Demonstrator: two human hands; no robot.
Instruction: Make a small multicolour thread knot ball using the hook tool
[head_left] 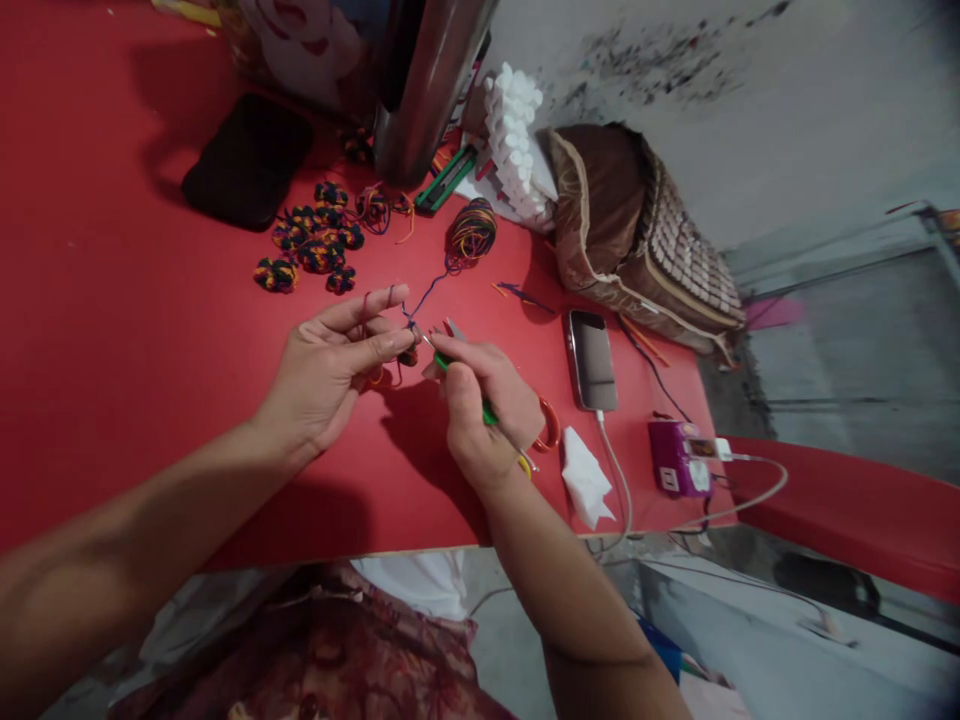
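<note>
My left hand (pixel 330 370) pinches a small piece of dark multicoloured crochet work (pixel 408 352) between thumb and fingers, with yarn looped over its raised index finger. In my right hand (pixel 487 400) is a crochet hook (pixel 487 412) with a green grip, its tip at the work by my left fingertips. A strand runs from there up to a ball of variegated yarn (pixel 472 232). Partly under my right hand lie scissors with an orange handle (pixel 551 424). Several finished-looking crocheted flowers (pixel 321 250) sit beyond my left hand.
On the red table (pixel 90 330) are a black case (pixel 249 160), a green cutter (pixel 446 181) and a metal cylinder (pixel 424 90). To the right lie a phone (pixel 592 360) with its cable, crumpled white tissue (pixel 586 478), a purple power adapter (pixel 675 456) and a brown bag (pixel 637 230).
</note>
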